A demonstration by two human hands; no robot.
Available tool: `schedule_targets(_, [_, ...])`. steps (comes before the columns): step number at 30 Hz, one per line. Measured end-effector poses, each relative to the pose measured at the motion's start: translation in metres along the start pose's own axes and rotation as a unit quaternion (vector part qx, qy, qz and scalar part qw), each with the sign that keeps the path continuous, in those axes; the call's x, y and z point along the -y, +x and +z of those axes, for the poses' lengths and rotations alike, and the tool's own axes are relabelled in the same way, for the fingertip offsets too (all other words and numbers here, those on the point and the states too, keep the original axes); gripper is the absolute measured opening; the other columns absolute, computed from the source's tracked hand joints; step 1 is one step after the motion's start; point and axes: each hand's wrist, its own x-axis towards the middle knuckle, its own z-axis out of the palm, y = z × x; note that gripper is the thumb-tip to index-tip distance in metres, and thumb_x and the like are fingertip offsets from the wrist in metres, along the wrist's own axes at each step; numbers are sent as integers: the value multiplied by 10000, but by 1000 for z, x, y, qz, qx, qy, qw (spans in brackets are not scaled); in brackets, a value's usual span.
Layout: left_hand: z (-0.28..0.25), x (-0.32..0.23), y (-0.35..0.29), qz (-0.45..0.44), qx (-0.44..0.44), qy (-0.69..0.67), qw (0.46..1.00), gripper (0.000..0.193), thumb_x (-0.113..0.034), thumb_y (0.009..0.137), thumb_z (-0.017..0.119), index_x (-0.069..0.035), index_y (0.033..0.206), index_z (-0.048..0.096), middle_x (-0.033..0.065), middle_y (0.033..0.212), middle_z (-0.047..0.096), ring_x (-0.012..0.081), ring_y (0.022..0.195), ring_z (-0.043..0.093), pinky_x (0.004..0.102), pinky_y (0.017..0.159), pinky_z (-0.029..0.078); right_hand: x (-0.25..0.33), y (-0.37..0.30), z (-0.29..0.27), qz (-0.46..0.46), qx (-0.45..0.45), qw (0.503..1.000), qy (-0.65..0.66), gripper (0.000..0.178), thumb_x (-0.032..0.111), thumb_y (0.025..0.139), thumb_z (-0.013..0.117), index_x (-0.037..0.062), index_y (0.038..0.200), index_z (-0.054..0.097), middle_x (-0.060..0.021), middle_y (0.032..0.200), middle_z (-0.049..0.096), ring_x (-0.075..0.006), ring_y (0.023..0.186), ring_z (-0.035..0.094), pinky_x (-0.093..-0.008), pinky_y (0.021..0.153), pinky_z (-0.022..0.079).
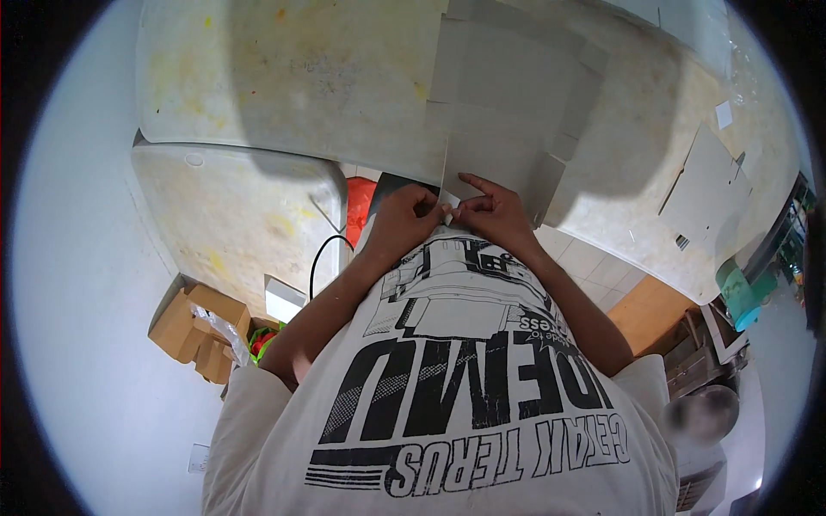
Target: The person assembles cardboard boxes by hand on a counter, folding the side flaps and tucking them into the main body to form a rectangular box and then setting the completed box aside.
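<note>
My left hand (403, 217) and my right hand (497, 218) meet close to my shirt, at the near edge of the table. A small whitish piece (446, 213) shows between their fingertips. The fingers of my left hand are curled into a pinch on it. My right hand pinches at the same spot, one finger stretched out away from the rest. Whether this piece is loose or a corner flap of the card cannot be made out. Just beyond my hands a flat grey cardboard sheet (508, 77), with cut and folded edges, extends over the tabletop.
A stained whitish table (344, 86) spans the far side, with a second one (232, 206) at left. Another cardboard piece (710, 185) lies at right. Below the left table are an open brown box (176, 331) and a red bag (359, 206). A teal container (736, 288) is far right.
</note>
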Motion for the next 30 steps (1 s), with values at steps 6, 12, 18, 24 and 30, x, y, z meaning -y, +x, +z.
schedule_targets(6, [2, 9, 8, 29, -27, -29, 999, 254, -221, 790, 648, 7, 887, 592, 84, 749, 609, 126, 658, 579, 252, 598, 458, 9, 2, -1, 12, -8, 1000, 11, 452, 93, 709, 662, 18, 1140, 549, -81, 765, 652, -112, 707, 622, -238, 664, 495])
schedule_targets(12, [8, -31, 39, 45, 21, -160, 986, 315, -182, 775, 651, 35, 975, 541, 84, 817, 603, 137, 707, 591, 248, 630, 468, 23, -11, -17, -123, -179, 970, -111, 293, 60, 704, 628, 10, 993, 623, -87, 791, 641, -141, 713, 633, -265, 689, 512])
schedule_targets(18, [26, -46, 86, 71, 57, -169, 981, 271, -130, 737, 666, 34, 912, 539, 102, 797, 601, 158, 680, 610, 259, 604, 480, 8, -6, -39, -216, -277, 932, -93, 283, 99, 717, 634, 35, 992, 620, -108, 814, 637, -208, 726, 634, -315, 696, 514])
schedule_targets(24, [48, -36, 101, 75, 65, -126, 987, 220, -111, 721, 650, 34, 832, 527, 105, 737, 589, 156, 622, 590, 271, 552, 491, -29, -8, -52, -307, -291, 854, -302, 249, 140, 728, 627, 56, 962, 605, -123, 797, 618, -294, 750, 603, -386, 685, 483])
schedule_targets(30, [63, -45, 98, 44, 102, 40, 993, 238, -180, 718, 677, 11, 775, 546, 89, 695, 572, 167, 630, 537, 288, 541, 427, -45, 2, -63, -295, -293, 882, -222, 243, 117, 709, 604, 52, 943, 594, -134, 746, 596, -290, 722, 597, -385, 661, 475])
